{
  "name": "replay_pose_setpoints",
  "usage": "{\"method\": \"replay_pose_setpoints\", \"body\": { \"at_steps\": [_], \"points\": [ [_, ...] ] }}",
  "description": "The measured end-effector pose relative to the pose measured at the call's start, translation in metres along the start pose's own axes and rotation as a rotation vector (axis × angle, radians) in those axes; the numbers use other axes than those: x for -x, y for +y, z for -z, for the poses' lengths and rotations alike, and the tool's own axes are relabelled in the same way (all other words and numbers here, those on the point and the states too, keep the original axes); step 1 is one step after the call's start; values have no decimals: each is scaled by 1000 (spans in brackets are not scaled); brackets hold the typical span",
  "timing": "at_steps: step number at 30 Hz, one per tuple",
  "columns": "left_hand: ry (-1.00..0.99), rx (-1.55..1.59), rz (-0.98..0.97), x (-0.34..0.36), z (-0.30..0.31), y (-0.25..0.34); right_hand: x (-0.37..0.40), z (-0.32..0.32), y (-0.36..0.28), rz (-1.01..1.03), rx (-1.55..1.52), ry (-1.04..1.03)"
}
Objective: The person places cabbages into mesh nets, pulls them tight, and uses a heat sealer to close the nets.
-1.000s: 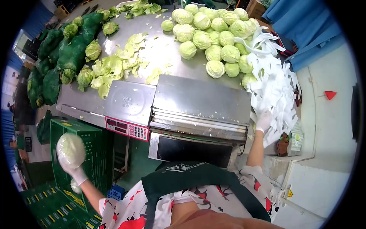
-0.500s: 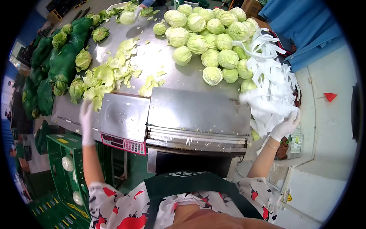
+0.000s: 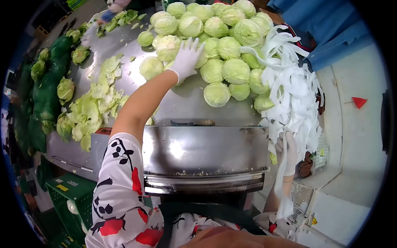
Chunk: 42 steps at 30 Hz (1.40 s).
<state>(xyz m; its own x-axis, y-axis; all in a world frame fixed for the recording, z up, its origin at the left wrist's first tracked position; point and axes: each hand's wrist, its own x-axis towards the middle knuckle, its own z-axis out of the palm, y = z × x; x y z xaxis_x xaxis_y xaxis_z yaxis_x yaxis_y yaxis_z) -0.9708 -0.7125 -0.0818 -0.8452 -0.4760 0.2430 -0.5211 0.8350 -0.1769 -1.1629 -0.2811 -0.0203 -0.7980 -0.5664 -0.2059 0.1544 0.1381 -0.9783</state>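
My left hand (image 3: 187,61), in a white glove, reaches forward over the pile of cabbages (image 3: 216,70). Its fingers are spread and rest on or just above the cabbages at the pile's left side; contact is hard to judge. Low on the right, my gloved right hand (image 3: 289,151) is closed around a white strip (image 3: 282,182) that hangs down over my forearm. Just beyond that hand lies a heap of similar white strips (image 3: 295,97).
In front of me is a wrapping machine's metal plate (image 3: 206,146), with a wood-handled knife (image 3: 192,123) behind it. Loose leaves (image 3: 97,103) and green net sacks (image 3: 53,91) lie left. A green crate (image 3: 74,196) stands below. Another person's arm (image 3: 97,27) is at the far left.
My left hand has swung from the scale's left side to the cabbages. My right hand has drawn a white strip from the heap toward me. The view has shifted.
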Motion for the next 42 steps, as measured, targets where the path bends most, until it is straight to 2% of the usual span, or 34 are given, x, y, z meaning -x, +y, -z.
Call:
{"method": "replay_pose_setpoints", "body": {
  "at_steps": [1, 4, 7, 10, 11, 13, 14, 15, 18, 19, 21, 22, 24, 25, 28, 29, 31, 34, 35, 36, 38, 40, 42],
  "points": [
    [-115, -82, -26, -12, 2, 5, -1, 0, -2, -19, -18, -37],
    [-230, -192, -38, -29, -7, 13, 0, -2, -5, -99, -102, -52],
    [-367, -41, 154, -37, -34, 4, 1, -2, -1, -154, -168, -48],
    [-359, 170, 201, -23, -29, -10, 1, 5, 10, -144, -130, -59],
    [-151, 244, 254, -13, -33, -12, 1, 6, 12, -132, -105, -63],
    [28, 797, 376, 8, -37, -22, 7, 0, 9, -126, -57, -80],
    [127, 1069, 432, 16, -20, -22, 11, -3, 7, -133, -46, -94],
    [-3, 1465, 513, 33, -1, -21, 15, -7, 4, -165, -58, -118],
    [-101, 2398, 591, 90, 43, 3, 33, -28, -6, -387, -301, -275],
    [-73, 2495, 544, 106, 58, 12, 39, -37, -9, -480, -416, -340],
    [-33, 2695, 456, 134, 81, 33, 58, -53, -12, -458, -128, -464],
    [-74, 2687, 523, 146, 85, 40, 69, -61, -13, -447, 18, -522],
    [-178, 2673, 665, 172, 91, 59, 103, -80, -1, -102, 57, -531],
    [-208, 2662, 640, 182, 97, 69, 118, -86, 4, 73, 82, -531],
    [-277, 2459, 742, 210, 110, 100, 156, -87, 5, 278, 94, -451],
    [-317, 2439, 755, 219, 117, 110, 169, -86, -1, 198, 63, -438],
    [-371, 2394, 750, 229, 129, 124, 180, -84, 5, 221, 42, -352],
    [-539, 1878, 605, 243, 135, 132, 195, -72, 13, 133, -73, -312],
    [-521, 1422, 572, 244, 141, 137, 201, -69, 13, 118, -122, -303],
    [-410, 1208, 471, 246, 151, 145, 205, -67, 13, 112, -175, -295],
    [-199, 776, 273, 249, 185, 165, 213, -64, 14, 232, -179, -248],
    [79, 770, 240, 259, 186, 174, 218, -69, 15, 371, -262, -217],
    [387, 814, 137, 280, 192, 182, 222, -68, 14, 521, -127, -164]
  ]
}}
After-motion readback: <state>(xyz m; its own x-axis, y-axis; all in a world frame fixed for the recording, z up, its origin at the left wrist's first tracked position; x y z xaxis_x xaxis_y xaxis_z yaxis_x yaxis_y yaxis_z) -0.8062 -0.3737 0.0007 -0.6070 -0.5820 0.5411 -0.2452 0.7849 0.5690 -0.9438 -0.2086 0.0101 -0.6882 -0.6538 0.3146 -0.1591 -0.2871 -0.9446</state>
